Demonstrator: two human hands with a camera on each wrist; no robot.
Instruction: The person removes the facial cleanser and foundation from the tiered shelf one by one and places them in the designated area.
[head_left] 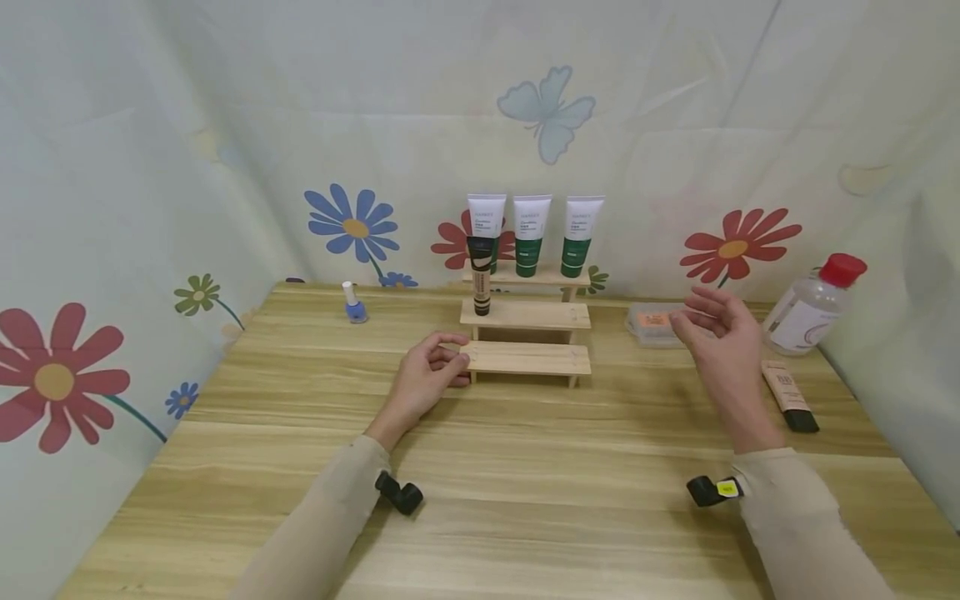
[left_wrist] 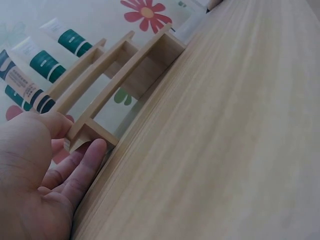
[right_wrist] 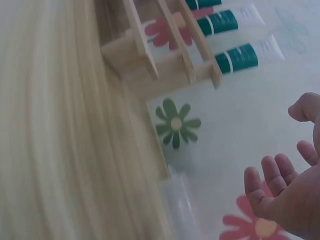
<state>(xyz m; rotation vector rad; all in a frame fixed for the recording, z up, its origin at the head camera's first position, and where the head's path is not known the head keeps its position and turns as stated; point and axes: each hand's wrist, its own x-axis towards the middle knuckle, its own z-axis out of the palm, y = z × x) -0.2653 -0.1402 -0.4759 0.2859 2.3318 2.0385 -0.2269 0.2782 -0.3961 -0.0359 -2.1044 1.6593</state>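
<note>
A three-step wooden display stand (head_left: 525,360) stands mid-table. My left hand (head_left: 426,375) holds the left end of its lowest step, the thumb at the top edge and fingers by the leg in the left wrist view. Three white-and-green squeeze tubes (head_left: 528,242) stand in a row on the top step. A beige-and-black cosmetic tube (head_left: 482,279) is upright at the left of the middle step. Over the table's right side my right hand (head_left: 723,350) is raised with loosely bent fingers and nothing in them, overlapping a clear plastic box (head_left: 648,323) in the head view.
To the right stand a clear bottle with a red cap (head_left: 810,308) and, lying in front of it, a BB cream tube (head_left: 789,396). A blue nail polish bottle (head_left: 355,305) is at the back left. A flower-printed curtain (head_left: 420,150) hangs behind the table.
</note>
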